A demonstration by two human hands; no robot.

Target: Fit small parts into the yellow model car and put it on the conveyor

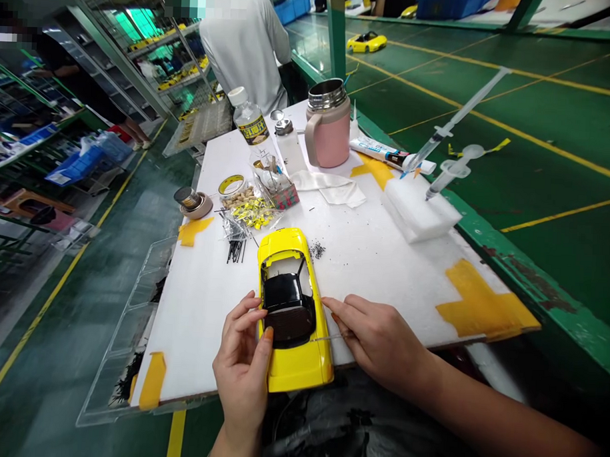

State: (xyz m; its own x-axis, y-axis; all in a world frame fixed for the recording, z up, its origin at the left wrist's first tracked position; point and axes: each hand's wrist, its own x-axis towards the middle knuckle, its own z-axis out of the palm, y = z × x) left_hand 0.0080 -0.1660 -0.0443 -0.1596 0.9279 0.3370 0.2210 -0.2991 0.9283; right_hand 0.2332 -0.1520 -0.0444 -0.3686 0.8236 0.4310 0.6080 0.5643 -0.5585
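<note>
A yellow toy car body (pixel 289 361) with a black interior lies near the front edge of a white work board (pixel 384 258). My left hand (pixel 243 360) grips the car's left side, thumb and fingers closed on its edge beside the black insert. My right hand (pixel 376 337) rests on the board at the car's right side, fingers pinched on a thin clear strip (pixel 326 337) that reaches toward the car.
On the board lie black pins (pixel 236 243), a bag of small yellow parts (pixel 253 213), tape rolls (pixel 193 201), a bottle (pixel 249 120), a pink mug (pixel 329 123), a glue tube (pixel 387 153) and a white foam block (pixel 418 209) holding two syringes (pixel 449 173). A person in white (pixel 244 46) stands behind.
</note>
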